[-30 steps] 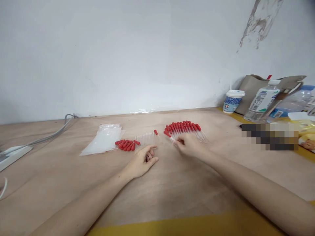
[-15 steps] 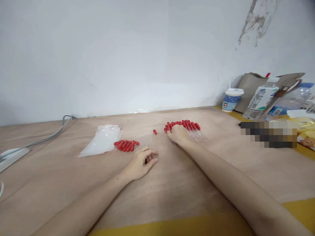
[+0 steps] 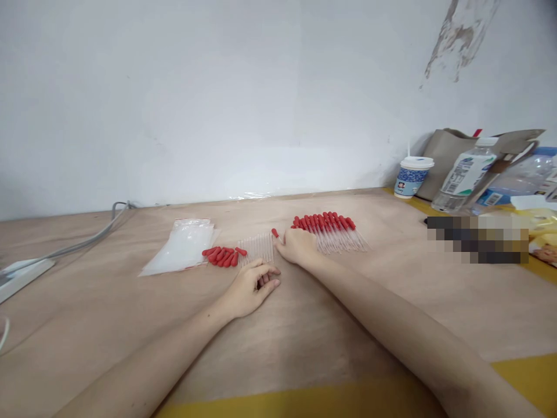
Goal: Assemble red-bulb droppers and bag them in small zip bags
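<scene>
My left hand rests on the wooden table with its fingers loosely curled and nothing visible in them. Just beyond it lies a row of clear glass tubes and a small pile of red rubber bulbs. My right hand reaches over to a single dropper with a red bulb, its fingertips pinching at it. To the right lies a row of assembled droppers with red bulbs.
A clear plastic bag lies left of the bulbs. A power strip and grey cable sit far left. At the right stand a paper cup, a water bottle, a beige bag and clutter.
My right hand has left the row of assembled droppers and moved left to the single dropper beside the glass tubes. My left hand has stayed in place.
</scene>
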{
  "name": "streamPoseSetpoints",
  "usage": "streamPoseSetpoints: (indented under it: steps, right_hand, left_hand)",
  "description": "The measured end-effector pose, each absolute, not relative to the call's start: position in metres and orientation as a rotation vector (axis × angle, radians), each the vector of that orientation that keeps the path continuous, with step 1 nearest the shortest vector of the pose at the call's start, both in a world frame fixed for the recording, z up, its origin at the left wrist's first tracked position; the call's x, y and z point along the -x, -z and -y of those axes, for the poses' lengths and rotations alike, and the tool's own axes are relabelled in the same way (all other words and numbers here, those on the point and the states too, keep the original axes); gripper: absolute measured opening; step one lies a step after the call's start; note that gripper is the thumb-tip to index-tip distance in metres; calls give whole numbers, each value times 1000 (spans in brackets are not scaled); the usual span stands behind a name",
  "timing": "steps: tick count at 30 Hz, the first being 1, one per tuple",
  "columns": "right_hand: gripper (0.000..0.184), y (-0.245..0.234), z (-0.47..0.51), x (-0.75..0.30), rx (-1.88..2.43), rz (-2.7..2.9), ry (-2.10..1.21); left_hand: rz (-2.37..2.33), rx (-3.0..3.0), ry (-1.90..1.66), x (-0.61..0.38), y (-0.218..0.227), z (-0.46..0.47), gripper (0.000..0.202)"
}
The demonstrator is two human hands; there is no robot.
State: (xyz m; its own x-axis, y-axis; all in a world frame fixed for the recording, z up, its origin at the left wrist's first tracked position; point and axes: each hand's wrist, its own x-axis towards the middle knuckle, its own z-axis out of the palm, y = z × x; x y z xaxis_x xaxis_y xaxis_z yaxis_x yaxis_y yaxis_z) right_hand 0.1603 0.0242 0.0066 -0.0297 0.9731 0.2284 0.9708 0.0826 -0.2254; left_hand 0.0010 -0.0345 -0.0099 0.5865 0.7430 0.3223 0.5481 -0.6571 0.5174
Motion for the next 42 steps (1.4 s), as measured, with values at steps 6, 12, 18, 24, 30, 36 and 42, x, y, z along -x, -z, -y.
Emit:
streamPoseSetpoints:
  steps: [6, 12, 18, 24, 30, 36, 42]
  right_hand:
    - [27, -8, -26, -149, 1945, 2155, -68]
    - [39, -21, -24, -205, 2098, 1968, -26]
    - [37, -16, -25, -269, 2251, 1773, 54]
    - [38, -5, -31, -273, 2245, 1779, 24]
    - [41, -12, -30, -253, 2164, 1737, 68]
    - [42, -12, -23, -204, 2033, 1974, 72]
    - [32, -10, -27, -186, 2113, 1938, 50]
  left_hand:
    - [-1033, -2469, -740, -1, 9, 35, 17]
    - [-1036, -2467, -733, 0, 10, 35, 18]
    - [-1023, -2462, -740, -1, 11, 33, 20]
    - [-1019, -2465, -752, -1, 12, 34, 20]
    - [-1025, -2470, -755, -1, 11, 34, 20]
    - [-1026, -2463, -751, -1, 9, 36, 20]
    - [-1022, -2459, -756, -1, 8, 36, 19]
